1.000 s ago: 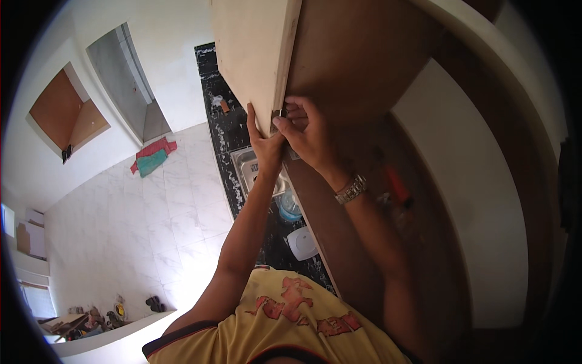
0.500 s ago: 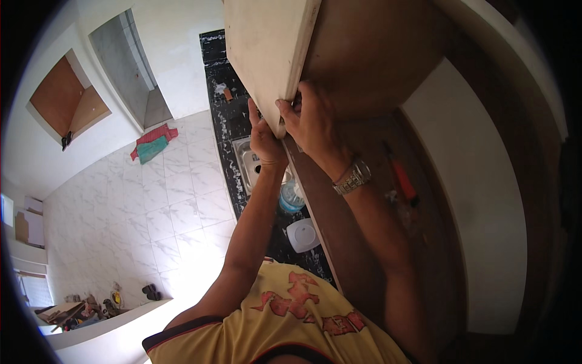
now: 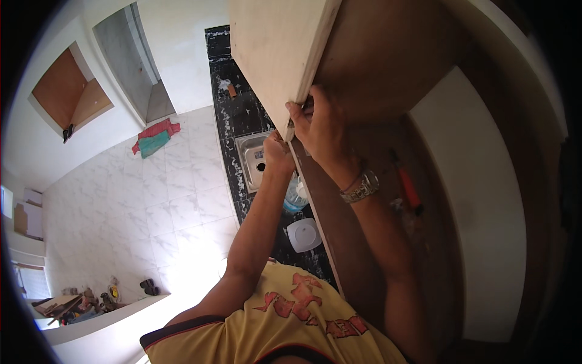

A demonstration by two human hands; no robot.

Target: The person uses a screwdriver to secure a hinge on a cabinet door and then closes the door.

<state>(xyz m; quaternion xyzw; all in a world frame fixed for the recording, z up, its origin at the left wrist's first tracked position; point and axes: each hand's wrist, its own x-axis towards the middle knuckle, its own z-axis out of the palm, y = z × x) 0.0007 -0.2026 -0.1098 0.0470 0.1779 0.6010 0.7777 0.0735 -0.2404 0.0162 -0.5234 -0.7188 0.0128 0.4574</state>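
Observation:
A pale wooden cabinet door stands swung out at the top, its lower corner pointing toward me. My right hand, with a metal watch on the wrist, grips the door's edge near that corner, thumb on the pale face and fingers on the inner side. Just below the corner is my left hand, its fingers curled in and partly covered by the door. Whatever those fingers hold, if anything, is hidden. The brown cabinet ledge runs down from the corner between my forearms.
A black marbled counter below carries a steel sink, a blue-tinted clear container and a white square lid-like item. Inside the dark cabinet lies a red-handled tool. Red and green cloths lie on the tiled floor.
My left hand's outstretched finger has drawn in, and the hand now sits lower against the door's corner. The door and my right hand appear slightly farther right in the view.

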